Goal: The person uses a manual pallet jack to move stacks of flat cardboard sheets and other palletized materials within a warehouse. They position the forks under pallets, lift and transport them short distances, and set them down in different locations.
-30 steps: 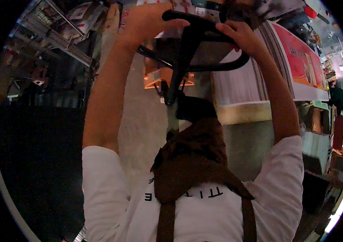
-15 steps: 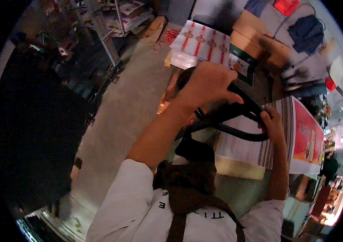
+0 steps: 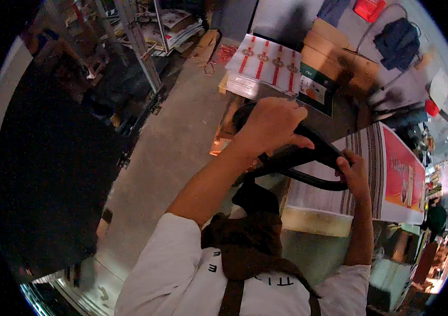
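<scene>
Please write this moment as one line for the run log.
left hand: holding black handle | right hand: holding handle's right side | to right: red-printed stack | ahead: white stack, red bands

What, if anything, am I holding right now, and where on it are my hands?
A black looped handle: your left hand grips its far side, toward the left; your right hand grips its right end.

From afar I've got my L hand (image 3: 275, 124) curled, back up, thumb (image 3: 304, 141) out twd the R hand (image 3: 354, 171), which sits R of that grip & a bit closer in, also curled. L forearm (image 3: 208, 171) slants back-left behind its grip; R forearm (image 3: 362, 226) runs approx. straight back.
</scene>
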A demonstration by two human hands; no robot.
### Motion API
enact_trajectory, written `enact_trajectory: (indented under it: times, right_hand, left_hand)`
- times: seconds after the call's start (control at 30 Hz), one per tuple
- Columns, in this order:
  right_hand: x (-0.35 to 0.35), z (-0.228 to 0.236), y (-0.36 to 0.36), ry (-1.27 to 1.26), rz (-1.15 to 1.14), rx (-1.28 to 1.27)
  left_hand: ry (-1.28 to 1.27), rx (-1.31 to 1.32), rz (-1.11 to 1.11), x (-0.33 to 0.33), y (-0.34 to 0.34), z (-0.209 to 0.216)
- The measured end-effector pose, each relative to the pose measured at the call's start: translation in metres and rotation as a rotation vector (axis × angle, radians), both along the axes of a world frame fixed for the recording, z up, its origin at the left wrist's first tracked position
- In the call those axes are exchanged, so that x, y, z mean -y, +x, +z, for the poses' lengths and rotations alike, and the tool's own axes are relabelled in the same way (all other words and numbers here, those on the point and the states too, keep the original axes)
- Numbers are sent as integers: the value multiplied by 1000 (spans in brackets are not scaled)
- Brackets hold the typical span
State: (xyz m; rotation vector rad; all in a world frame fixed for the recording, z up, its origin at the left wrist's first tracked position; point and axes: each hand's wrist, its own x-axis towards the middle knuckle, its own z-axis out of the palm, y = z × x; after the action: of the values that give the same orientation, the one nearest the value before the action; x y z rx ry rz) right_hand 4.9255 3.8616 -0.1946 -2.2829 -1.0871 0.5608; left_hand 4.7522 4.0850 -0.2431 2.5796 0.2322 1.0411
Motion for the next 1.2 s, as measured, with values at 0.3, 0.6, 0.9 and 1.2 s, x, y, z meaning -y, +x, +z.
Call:
enact_trajectory:
  times: [0.3, 0.6, 0.9, 1.2]
  right_hand:
    - [116, -29, -121, -224, 288, -105]
    - [281, -105, -203, -431, 462, -152]
    - [390, -141, -238, -293, 462, -72]
    - [412, -108, -319, -354, 476, 60]
  left_hand:
    - [-46, -139, -6, 134, -161, -26]
    - [-130, -244, 23, 314, -273, -104]
    - [-198, -319, 60, 436, -311, -124]
    - [-170, -363, 28, 463, -375, -100]
